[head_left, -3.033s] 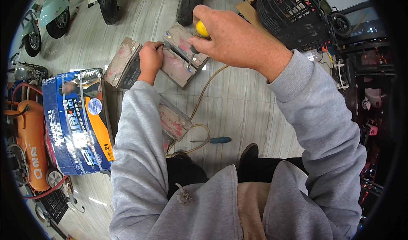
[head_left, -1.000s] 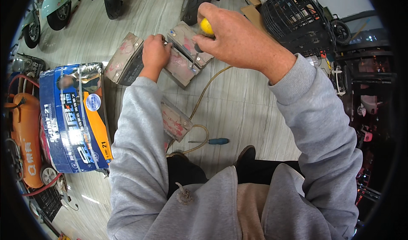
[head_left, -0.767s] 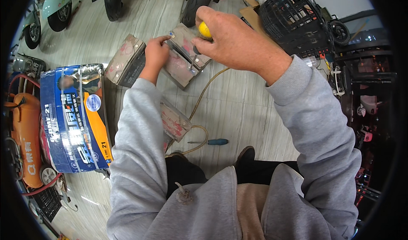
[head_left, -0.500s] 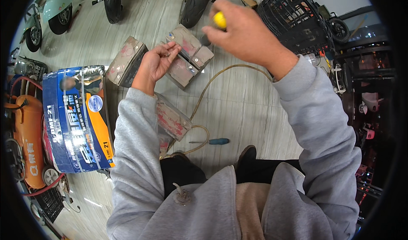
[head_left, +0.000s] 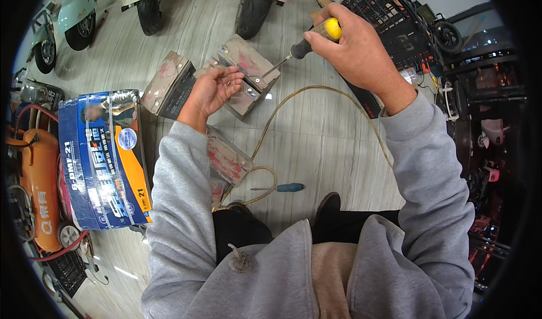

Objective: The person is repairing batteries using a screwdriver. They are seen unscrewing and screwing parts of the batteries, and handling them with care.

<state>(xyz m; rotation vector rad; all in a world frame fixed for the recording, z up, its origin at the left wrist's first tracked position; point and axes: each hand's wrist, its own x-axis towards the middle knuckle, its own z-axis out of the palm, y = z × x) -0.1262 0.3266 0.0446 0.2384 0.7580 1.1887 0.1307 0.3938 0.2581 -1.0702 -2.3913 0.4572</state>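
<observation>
My right hand [head_left: 361, 48] grips a screwdriver [head_left: 303, 48] by its black and yellow handle. The shaft slants down to the left, its tip at the edge of a dusty battery [head_left: 244, 52] with red patches. My left hand [head_left: 214, 93] is palm up with curled fingers, over another worn battery [head_left: 244, 100] close beside the first. Small metal pieces [head_left: 228, 83] show in its fingers, too small to name surely. Left of that hand stands one more dusty battery [head_left: 169, 84]. Below my left wrist lies a red-smeared battery [head_left: 231, 156], partly hidden by my sleeve.
A blue screwdriver [head_left: 289, 187] lies by my feet, near a yellowish hose [head_left: 316, 87] looping over the floor. At left are a blue battery carton [head_left: 101, 166] and an orange air tank [head_left: 40, 178]. Scooter wheels [head_left: 253, 17] line the back; a black crate [head_left: 389, 20] stands at right.
My right hand has moved right and slightly down, and the screwdriver now shows clearly, its tip at the battery. My left hand has shifted slightly right, its palm turned more upward.
</observation>
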